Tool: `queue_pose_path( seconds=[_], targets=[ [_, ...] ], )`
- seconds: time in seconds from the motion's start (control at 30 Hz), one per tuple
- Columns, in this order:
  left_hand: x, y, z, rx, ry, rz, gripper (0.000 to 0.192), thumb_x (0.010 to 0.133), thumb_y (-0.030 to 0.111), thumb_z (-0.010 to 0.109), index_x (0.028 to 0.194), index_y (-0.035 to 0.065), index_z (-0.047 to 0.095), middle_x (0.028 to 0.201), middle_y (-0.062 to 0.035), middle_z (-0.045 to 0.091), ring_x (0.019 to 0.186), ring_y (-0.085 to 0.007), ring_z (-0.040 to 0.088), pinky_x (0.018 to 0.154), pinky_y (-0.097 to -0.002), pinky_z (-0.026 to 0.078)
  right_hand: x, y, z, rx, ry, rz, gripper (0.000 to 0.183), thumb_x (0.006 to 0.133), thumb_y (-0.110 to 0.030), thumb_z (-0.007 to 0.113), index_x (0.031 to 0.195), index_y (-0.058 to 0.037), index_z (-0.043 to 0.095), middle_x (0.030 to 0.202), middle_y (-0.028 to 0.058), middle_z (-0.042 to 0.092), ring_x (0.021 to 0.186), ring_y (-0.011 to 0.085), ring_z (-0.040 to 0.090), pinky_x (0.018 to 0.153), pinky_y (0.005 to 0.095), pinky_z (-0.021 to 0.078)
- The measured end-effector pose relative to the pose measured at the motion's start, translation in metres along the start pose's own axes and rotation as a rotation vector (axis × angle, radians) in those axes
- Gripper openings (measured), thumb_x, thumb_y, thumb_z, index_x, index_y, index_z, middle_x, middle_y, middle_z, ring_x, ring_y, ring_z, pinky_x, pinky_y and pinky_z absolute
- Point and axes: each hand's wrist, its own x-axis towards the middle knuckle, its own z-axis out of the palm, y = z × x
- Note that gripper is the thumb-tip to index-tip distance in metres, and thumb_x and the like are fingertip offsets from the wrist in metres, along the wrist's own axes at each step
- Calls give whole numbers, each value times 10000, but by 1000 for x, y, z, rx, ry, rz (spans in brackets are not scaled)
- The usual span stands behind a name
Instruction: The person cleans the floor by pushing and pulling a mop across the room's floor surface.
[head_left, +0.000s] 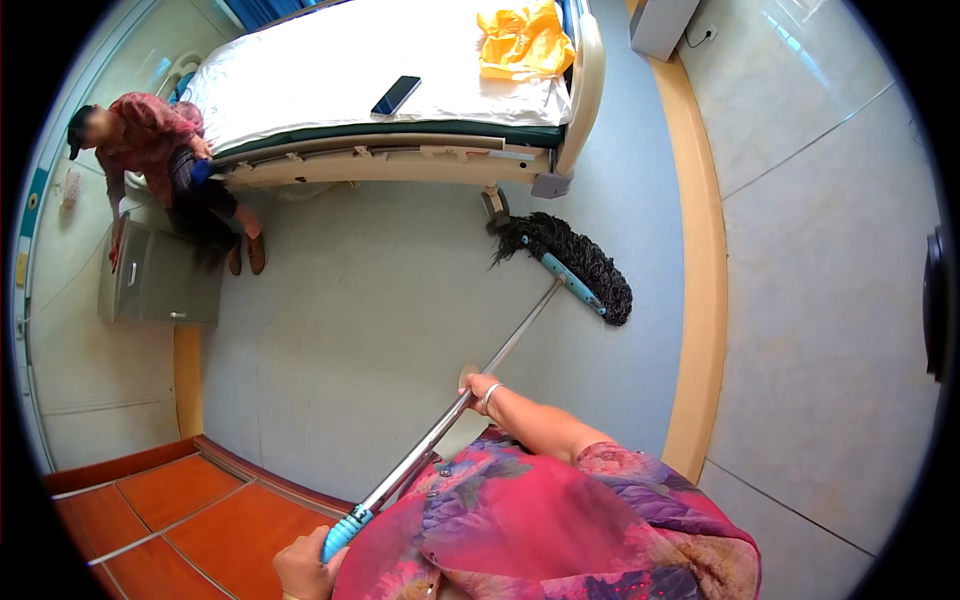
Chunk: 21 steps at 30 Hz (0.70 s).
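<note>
I hold a dust mop by its metal pole (433, 435), which runs slantwise from lower left to upper right. My left hand (306, 561) is closed round the top end, at the blue grip (345, 534). My right hand (480, 393), with a silver bangle at the wrist, grips the pole further down. At the far end, a blue mop frame (574, 282) carries a head of black yarn (581, 259). The yarn lies on the grey floor (337, 322), its left end against or close beside a bed caster (495, 204).
A hospital bed (390, 166) bears a phone (396, 95) and a yellow-orange plastic bag (525, 41). At left, a person (154, 142) sits on its edge beside a bedside cabinet (157, 274). A wall (810, 262) stands right; brown-orange panels (195, 525) are lower left.
</note>
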Motion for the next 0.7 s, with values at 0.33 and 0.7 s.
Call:
queue_pose_path(
  seconds=[0.33,0.7],
  targets=[
    [127,60,12,-31,14,169,218,632,233,541,786,80,529,508,-94,452,450,-233,473,400,-307,366,35,-155,-17,28,-37,-18,104,662,-12,409,760,9,384,639,92,422,515,192,483,489,352,468],
    [224,179,-88,42,-33,87,289,536,209,643,764,71,530,540,-99,489,465,-241,487,426,-299,393,-11,-287,-29,94,100,-41,126,687,-64,418,754,41,410,594,118,465,464,203,523,303,353,453]
  ],
)
